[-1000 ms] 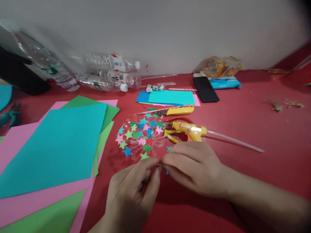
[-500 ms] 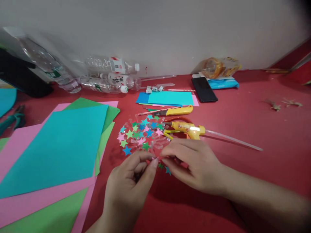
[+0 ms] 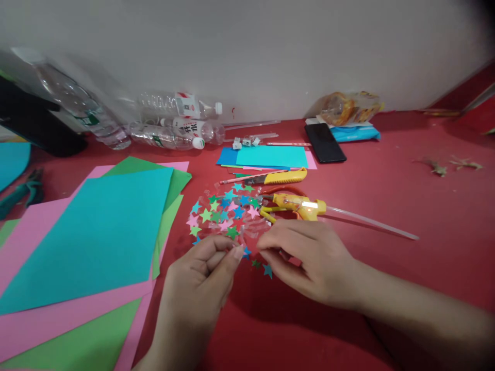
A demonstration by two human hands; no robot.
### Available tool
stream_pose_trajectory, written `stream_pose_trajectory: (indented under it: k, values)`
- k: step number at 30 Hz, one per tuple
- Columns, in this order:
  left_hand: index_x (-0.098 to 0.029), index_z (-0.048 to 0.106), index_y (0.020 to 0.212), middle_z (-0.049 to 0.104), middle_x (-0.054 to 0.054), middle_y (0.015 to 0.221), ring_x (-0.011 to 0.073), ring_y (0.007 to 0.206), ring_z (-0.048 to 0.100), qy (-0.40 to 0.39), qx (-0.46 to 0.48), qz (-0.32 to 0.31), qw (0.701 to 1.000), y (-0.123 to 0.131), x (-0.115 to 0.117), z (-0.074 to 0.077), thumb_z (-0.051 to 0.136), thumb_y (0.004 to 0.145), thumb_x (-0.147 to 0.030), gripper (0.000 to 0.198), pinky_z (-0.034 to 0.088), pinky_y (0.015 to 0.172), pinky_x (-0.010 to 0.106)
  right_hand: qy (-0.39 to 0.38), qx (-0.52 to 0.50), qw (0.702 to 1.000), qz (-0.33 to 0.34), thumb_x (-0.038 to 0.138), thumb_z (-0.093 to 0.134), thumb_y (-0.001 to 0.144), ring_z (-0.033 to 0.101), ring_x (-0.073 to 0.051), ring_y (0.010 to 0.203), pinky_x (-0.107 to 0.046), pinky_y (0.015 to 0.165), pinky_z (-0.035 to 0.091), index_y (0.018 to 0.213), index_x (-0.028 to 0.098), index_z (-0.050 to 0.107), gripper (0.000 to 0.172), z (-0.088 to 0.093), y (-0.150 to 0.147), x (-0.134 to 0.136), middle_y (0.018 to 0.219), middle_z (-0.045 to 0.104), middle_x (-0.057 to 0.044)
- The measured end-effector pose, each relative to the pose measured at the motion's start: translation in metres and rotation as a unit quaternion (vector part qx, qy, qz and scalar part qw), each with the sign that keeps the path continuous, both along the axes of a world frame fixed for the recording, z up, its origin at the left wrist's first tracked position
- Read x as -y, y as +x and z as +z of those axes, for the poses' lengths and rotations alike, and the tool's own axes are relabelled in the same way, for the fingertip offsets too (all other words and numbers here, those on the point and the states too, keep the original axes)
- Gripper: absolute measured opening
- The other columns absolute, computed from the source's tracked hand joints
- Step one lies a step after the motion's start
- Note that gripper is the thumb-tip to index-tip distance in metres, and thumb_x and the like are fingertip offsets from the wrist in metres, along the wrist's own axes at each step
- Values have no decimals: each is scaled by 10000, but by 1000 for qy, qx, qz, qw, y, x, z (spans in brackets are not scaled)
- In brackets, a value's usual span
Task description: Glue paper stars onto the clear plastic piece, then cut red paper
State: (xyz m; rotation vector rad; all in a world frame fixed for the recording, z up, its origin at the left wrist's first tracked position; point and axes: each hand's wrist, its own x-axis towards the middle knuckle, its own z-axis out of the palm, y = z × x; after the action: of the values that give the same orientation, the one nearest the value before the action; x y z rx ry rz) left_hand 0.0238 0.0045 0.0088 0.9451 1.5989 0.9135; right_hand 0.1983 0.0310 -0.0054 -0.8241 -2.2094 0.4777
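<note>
My left hand [image 3: 207, 281] is closed in a pinch, a small pink paper star [image 3: 234, 247] mostly hidden between its thumb and forefinger. A blue paper star [image 3: 246, 252] lies just right of those fingertips. To the right, my right hand [image 3: 309, 263] is also closed, thumb against fingers; whatever it may hold is hidden. The two sets of fingertips are a small gap apart. Beyond them spreads a pile of colored paper stars [image 3: 215, 215] mixed with clear plastic bits. A green star [image 3: 256, 264] and a teal star [image 3: 268, 271] lie below the right fingertips.
Behind my right hand lie a yellow glue gun [image 3: 299, 203] with a clear stick and a yellow utility knife [image 3: 285, 176]. Colored paper sheets [image 3: 116, 232] cover the left side. Plastic bottles [image 3: 166, 135], a black phone [image 3: 325, 142] and pliers [image 3: 23, 193] lie farther out.
My left hand has drawn slightly left, away from the right fingertips. The blue star now shows beside it. My right hand has stayed nearly still.
</note>
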Motion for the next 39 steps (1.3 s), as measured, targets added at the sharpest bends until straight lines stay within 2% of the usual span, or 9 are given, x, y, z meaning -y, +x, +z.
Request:
stream_pose_trajectory:
  k: [10, 15, 19, 23, 28, 31, 36, 39]
  values:
    - [-204, 601, 767, 402, -73, 449, 58, 411, 267, 27, -40, -40, 998, -5, 3, -10, 644, 748, -448, 249, 183, 392, 167, 16, 4, 1000, -6, 83, 524, 899, 474, -94, 636, -212, 600, 371, 858, 113, 624, 112, 1, 1, 1, 728, 581, -8]
    - [-205, 613, 774, 464, -60, 467, 70, 428, 301, 34, -65, -50, 996, -6, 2, -9, 628, 754, -448, 245, 217, 410, 182, 9, 8, 1000, -5, 86, 521, 904, 478, -95, 636, -215, 601, 373, 858, 117, 622, 116, 1, 1, 1, 724, 584, -5]
    - [-206, 665, 752, 498, -56, 461, 81, 440, 324, 80, -125, -53, 988, -6, 2, -10, 643, 756, -409, 204, 236, 414, 198, 8, 9, 1000, -9, 99, 527, 905, 474, -94, 621, -216, 590, 366, 857, 123, 615, 103, 1, 0, 1, 712, 577, 2]
    - [-217, 693, 753, 518, -62, 465, 87, 453, 376, 154, -202, -67, 965, -8, 2, -12, 647, 769, -365, 155, 295, 453, 210, 7, 21, 1000, -14, 102, 533, 899, 477, -94, 597, -218, 564, 353, 876, 134, 605, 82, 2, -1, 1, 708, 588, 7]
    - [-233, 712, 846, 497, -77, 447, 85, 404, 400, 169, -192, -89, 963, -8, 4, -12, 598, 811, -355, 170, 309, 418, 209, 7, 34, 999, -35, 148, 530, 911, 523, -105, 586, -221, 553, 372, 1009, 147, 587, 114, -2, -3, 3, 758, 651, -5]
    - [-234, 727, 887, 484, -75, 441, 87, 380, 400, 159, -185, -93, 965, -7, 5, -12, 566, 826, -355, 210, 297, 382, 207, 55, 60, 996, -45, 149, 509, 905, 569, -128, 595, -237, 546, 391, 1086, 127, 569, 192, -5, -5, 4, 770, 684, -24]
    - [-235, 741, 941, 449, -73, 432, 97, 380, 398, 160, -184, -102, 964, -8, 4, -11, 565, 845, -351, 232, 314, 390, 215, 155, 108, 980, -60, 131, 451, 906, 641, -178, 646, -271, 540, 416, 932, 132, 608, 159, -8, -8, 3, 760, 706, -65]
    - [-239, 743, 977, 516, -56, 474, 110, 412, 473, 199, -218, -128, 947, -11, 3, -13, 559, 868, -327, 232, 385, 444, 227, 182, 122, 973, -68, 125, 461, 897, 637, -179, 618, -278, 527, 420, 917, 123, 618, 158, -9, -8, 2, 732, 704, -63]
